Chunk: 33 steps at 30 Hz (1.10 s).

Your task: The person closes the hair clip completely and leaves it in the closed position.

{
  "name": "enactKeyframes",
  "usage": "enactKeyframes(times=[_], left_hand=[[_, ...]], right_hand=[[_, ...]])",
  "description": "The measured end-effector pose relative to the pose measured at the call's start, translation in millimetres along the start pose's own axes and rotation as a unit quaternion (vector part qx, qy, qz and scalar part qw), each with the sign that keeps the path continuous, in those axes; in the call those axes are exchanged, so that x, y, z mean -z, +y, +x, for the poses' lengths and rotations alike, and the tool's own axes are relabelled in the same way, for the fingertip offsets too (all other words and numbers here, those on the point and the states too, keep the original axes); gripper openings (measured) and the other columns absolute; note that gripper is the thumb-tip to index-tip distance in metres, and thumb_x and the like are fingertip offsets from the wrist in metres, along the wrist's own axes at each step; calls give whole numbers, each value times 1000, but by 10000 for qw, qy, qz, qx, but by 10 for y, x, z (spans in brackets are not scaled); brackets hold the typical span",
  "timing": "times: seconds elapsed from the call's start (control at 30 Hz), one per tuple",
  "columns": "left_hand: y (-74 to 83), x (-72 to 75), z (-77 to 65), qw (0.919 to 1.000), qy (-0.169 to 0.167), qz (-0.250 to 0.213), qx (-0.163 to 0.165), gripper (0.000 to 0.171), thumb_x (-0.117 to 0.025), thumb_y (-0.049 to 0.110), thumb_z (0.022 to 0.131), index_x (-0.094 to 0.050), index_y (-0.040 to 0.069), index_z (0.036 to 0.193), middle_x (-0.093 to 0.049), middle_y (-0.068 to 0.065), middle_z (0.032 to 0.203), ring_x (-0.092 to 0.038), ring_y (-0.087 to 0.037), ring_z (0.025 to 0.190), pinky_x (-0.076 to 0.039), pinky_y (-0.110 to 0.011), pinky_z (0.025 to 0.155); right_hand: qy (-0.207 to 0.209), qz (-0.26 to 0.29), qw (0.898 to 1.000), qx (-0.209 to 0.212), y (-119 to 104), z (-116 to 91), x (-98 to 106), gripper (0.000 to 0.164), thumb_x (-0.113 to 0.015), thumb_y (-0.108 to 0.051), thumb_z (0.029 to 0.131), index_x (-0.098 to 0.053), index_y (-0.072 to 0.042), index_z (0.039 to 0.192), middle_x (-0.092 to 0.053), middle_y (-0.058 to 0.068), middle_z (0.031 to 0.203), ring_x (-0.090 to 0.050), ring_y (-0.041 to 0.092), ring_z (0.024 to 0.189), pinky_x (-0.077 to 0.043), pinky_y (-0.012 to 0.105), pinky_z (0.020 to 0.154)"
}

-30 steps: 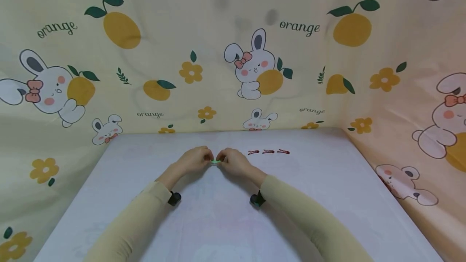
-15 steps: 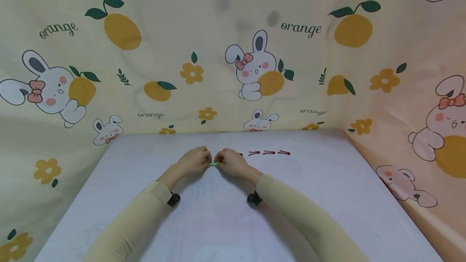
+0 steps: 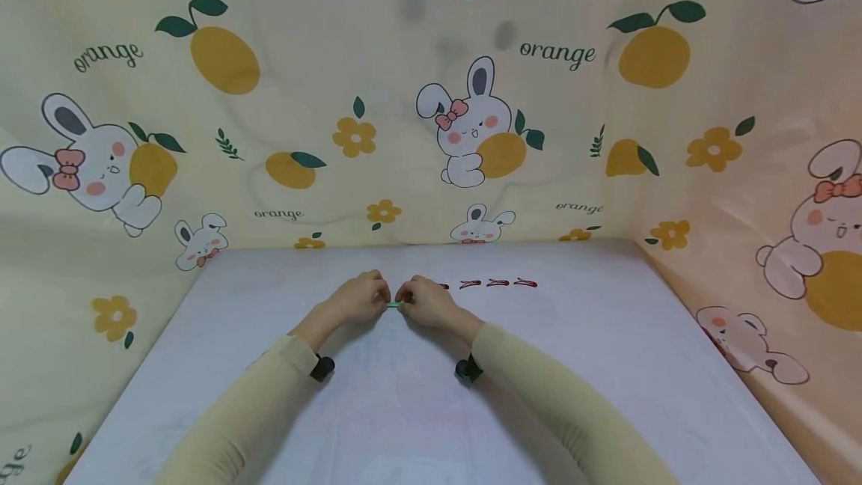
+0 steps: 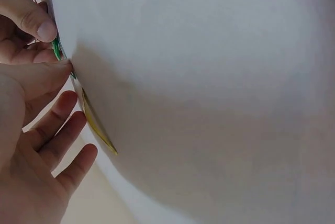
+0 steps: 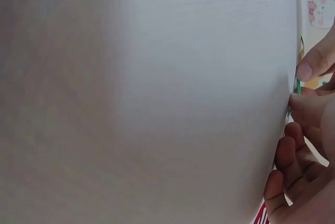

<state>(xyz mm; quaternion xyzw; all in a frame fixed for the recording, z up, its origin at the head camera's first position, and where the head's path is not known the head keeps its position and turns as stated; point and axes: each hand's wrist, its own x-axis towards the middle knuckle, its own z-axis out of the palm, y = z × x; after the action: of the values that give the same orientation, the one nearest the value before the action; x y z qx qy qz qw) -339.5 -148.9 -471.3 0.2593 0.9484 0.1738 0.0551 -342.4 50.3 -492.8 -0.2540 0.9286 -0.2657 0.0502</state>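
A slim green hair clip (image 3: 393, 304) lies low over the white table between my two hands. My left hand (image 3: 360, 298) pinches its left end between thumb and fingertips, with the other fingers spread in the left wrist view. At the right end, my right hand (image 3: 431, 302) pinches the clip too, its remaining fingers curled in the right wrist view. Fingertips cover both ends of the green clip (image 4: 56, 49). Beside my left fingers lies a yellow hair clip (image 4: 97, 127), which the left hand hides from the head view.
Red hair clips (image 3: 497, 283) lie in a row on the table (image 3: 404, 410) to the right, one partly hidden behind my right hand. A cream curtain (image 3: 390, 58) with rabbits and oranges hangs behind the table and along its sides.
Both hands have shifted slightly left and nearer with the green clip, which now shows as a thinner strip. Another red clip has come into view behind my right hand.
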Motion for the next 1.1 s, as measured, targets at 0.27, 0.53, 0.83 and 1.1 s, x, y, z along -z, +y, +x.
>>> enactKeyframes(times=[0.27, 0.53, 0.83, 1.1], left_hand=[[5, 2, -2, 9999, -26, -69, 77, 6, -69, 7, 95, -75, 8, 97, -63, -7, 109, -61, -26, 101, -54, -46, 89], [7, 6, -9, 9999, -18, -72, 156, 4, -71, 9, 95, -74, 10, 98, -62, -6, 109, -61, -26, 100, -54, -46, 89], [-17, -47, -31, 9997, 189, -110, 70, 15, -70, 11, 96, -73, 7, 110, -64, -7, 111, -64, -28, 107, -54, -46, 94], [41, -23, -94, 9938, 732, -826, 160, 24, -66, 10, 99, -70, 7, 122, -64, -10, 126, -60, -33, 125, -49, -51, 106]], right_hand=[[33, -11, 10000, 67, 8, -6, -3, 14, -74, -15, 95, -77, -12, 108, -61, -1, 96, -56, 13, 84, -47, 28, 73], [33, 202, 9998, 83, 7, -21, 12, 17, -74, -12, 94, -76, -11, 111, -62, 1, 98, -56, 14, 86, -48, 30, 74], [71, 715, 9974, -9, 4, -80, 34, 24, -71, -13, 97, -71, -8, 121, -66, 2, 104, -61, 15, 91, -52, 33, 81], [457, 1384, 9893, 68, 12, -199, 105, 28, -67, -15, 101, -67, -7, 128, -69, 8, 118, -66, 19, 96, -55, 34, 82]])
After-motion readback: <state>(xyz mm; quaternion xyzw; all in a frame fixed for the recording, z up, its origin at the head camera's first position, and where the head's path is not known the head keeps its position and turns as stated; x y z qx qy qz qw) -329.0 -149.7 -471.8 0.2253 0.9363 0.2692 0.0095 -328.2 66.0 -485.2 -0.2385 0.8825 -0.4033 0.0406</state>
